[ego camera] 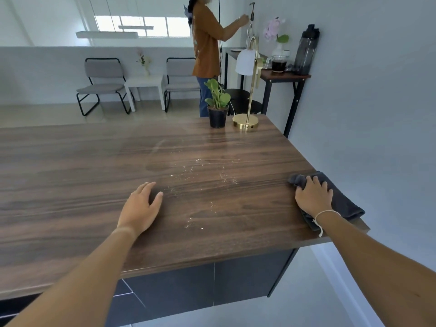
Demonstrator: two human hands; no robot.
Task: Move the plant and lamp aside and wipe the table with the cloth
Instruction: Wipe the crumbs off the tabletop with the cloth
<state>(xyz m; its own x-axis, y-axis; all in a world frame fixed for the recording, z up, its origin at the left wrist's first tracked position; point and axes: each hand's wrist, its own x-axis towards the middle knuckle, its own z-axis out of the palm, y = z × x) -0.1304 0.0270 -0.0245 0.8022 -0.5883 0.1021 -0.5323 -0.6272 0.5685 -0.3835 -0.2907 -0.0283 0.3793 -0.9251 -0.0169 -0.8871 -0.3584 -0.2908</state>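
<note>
Pressing the dark grey cloth (339,199) flat at the surface (70,161) right edge, right hand (312,193) grip spread over it, left hand (141,206) open and empty; judgement: sweep left through the scattered droplets (200,171), stopping short of potted plant (217,107) and brass lamp (247,90) at the far corner.

- The table (70,161) runs out of view at the left edge, so its full length cannot be told
- The right hand (313,195) covers the middle of the cloth (346,204); whether the fingers grip it or only press on it cannot be told
- The pale specks (203,171) on the wood are too small to tell whether they are crumbs or droplets
- The lamp (246,64) hides part of the side table (283,75) behind it
- The second person (206,41) is cut off by the top edge, with the legs hidden behind the plant (217,102) and the table's far edge
</note>
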